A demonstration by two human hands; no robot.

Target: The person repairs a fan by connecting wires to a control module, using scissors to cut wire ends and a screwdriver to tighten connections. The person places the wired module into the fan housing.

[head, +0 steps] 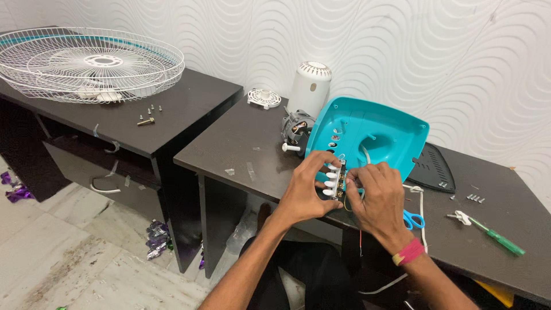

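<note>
Switch block (334,181) with white push buttons sits at the teal fan base (373,138) on the dark counter (229,143). Left hand (307,192) and right hand (376,198) both pinch it, fingers curled. Blue scissors (412,219), green screwdriver (493,235) lie right.

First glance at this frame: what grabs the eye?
The turquoise fan base shell, tipped up mid-table. Just below it, the left hand and right hand pinch a white push-button switch block between them. Far left, a white wire fan guard lies flat on the other table.
</note>
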